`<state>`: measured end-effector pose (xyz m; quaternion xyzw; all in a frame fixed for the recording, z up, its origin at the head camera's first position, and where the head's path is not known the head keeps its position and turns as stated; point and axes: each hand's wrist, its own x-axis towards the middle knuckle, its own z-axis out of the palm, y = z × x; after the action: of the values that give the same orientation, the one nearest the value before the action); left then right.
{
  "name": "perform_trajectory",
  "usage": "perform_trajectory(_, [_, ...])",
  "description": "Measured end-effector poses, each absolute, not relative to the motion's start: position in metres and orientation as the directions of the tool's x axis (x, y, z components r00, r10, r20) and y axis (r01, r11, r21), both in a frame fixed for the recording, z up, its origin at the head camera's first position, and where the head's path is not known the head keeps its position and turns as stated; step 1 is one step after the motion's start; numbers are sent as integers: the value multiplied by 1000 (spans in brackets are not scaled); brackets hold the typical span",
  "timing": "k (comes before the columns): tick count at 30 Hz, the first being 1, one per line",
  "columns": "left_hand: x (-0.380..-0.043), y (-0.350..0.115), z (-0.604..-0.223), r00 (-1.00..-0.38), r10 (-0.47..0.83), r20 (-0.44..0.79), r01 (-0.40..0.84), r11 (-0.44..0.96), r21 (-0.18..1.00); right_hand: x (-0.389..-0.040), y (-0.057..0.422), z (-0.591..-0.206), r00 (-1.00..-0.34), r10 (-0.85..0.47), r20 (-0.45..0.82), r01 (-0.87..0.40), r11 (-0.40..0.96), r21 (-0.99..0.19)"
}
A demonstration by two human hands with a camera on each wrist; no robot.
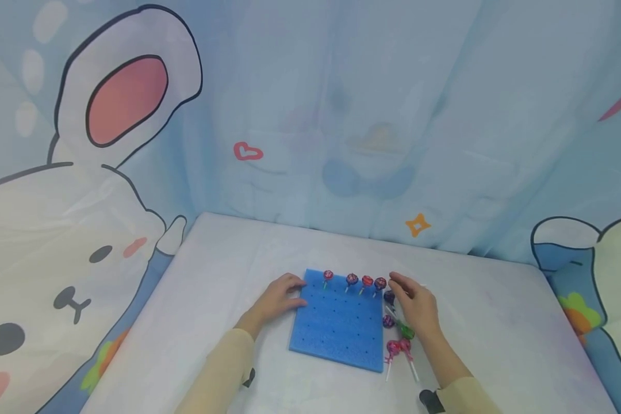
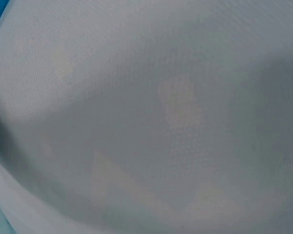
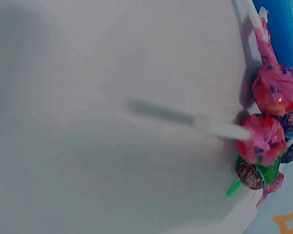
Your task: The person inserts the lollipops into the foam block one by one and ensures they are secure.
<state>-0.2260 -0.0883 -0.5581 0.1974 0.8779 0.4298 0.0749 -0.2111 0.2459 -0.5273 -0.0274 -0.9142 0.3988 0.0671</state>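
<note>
A blue foam board (image 1: 331, 322) with rows of small holes lies on the table. Several wrapped lollipops stand along its far edge, among them a red one (image 1: 328, 275) and a dark red one (image 1: 380, 283) at the right corner. My left hand (image 1: 276, 299) rests at the board's left edge, fingertips and thumb touching it. At the far right corner is my right hand (image 1: 418, 307), thumb and forefinger extended just beside the dark red lollipop. Near its palm lie a purple lollipop (image 1: 388, 321) and a green lollipop (image 1: 406, 331).
Two pink lollipops (image 1: 393, 347) lie by the board's right edge, white sticks toward me; they also show in the right wrist view, where a pink lollipop (image 3: 261, 141) overlaps the green one. A pale cloth (image 1: 227, 259) covers the table, and a printed curtain (image 1: 300, 115) hangs behind.
</note>
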Motion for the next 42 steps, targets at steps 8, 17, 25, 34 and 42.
perform_trajectory(8, [-227, -89, -560, -911, 410, 40, 286, 560, 778, -205, 258, -528, -986, 144, 89, 34, 685, -728])
perform_trajectory(17, [-229, -91, -561, -908, 416, 47, 295, 556, 777, -206, 269, -533, -967, 232, 103, 87, 684, -724])
perform_trajectory(25, [-226, -89, -558, -905, 419, 69, 312, 544, 779, -216, 284, -551, -965, 183, 189, 8, 740, -673])
perform_trajectory(34, [-226, -89, -558, -909, 416, 37, 281, 544, 791, -230, 296, -570, -947, 55, 316, -141, 812, -566])
perform_trajectory(42, [-227, -89, -558, -911, 411, 30, 278, 559, 781, -231, 289, -549, -970, -50, 240, -160, 870, -466])
